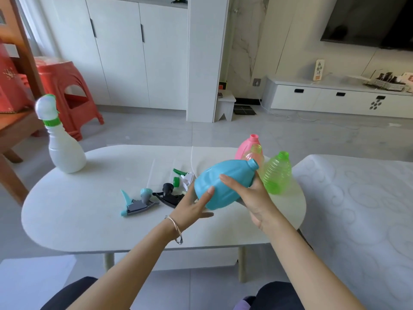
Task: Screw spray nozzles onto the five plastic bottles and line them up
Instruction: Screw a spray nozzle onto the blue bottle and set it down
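A blue bottle (221, 184) without a nozzle is tilted above the white table (89, 220), neck pointing up and right. My right hand (252, 198) grips its right side and my left hand (196, 204) supports its base. Behind it stand a pink bottle (245, 148), a clear pink-yellow bottle (253, 155) and a green bottle (278, 173), all open-necked. A white bottle (66, 148) with a green-collared nozzle stands at the far left. Loose on the table lie a teal-grey nozzle (136, 203), a black nozzle (168, 194) and a green-white nozzle (184, 176).
A white mattress-like surface (357, 209) adjoins the table on the right. A red plastic stool (67, 95) and a wooden chair (13, 130) stand at the left. White cabinets and a TV bench line the back wall.
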`<control>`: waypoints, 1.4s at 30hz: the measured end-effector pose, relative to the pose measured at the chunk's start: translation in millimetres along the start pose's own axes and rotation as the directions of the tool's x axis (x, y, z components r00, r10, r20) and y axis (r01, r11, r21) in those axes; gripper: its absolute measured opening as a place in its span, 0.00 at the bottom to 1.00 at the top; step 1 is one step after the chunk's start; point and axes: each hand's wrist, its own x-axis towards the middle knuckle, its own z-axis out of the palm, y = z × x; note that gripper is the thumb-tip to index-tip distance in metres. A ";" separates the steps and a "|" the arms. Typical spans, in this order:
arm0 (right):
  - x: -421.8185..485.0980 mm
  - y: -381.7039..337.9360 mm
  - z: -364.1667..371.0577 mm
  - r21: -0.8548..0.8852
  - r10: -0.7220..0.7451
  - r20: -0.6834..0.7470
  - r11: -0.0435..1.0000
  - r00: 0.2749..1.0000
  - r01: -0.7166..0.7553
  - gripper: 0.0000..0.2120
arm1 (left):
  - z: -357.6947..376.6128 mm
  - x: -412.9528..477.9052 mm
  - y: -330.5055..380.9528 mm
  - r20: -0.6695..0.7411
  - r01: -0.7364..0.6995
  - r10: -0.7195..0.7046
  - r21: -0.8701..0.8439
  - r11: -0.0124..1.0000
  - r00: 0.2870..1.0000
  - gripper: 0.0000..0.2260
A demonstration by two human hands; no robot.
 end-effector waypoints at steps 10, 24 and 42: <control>13.8 9.5 73.6 -0.044 0.069 0.253 0.997 0.965 -0.060 0.26 | -101.4 -17.9 14.0 -0.233 0.032 -0.128 -0.378 0.925 0.964 0.23; 51.9 84.6 158.6 -0.649 -0.045 0.537 0.616 0.842 0.446 0.23 | -214.8 -51.8 24.2 -0.588 -0.108 -0.074 -0.268 0.957 0.805 0.16; 56.0 66.4 165.8 -0.407 -0.284 0.364 0.808 0.887 0.426 0.11 | -224.2 -61.1 25.0 -0.593 -0.114 -0.072 -0.271 0.956 0.802 0.19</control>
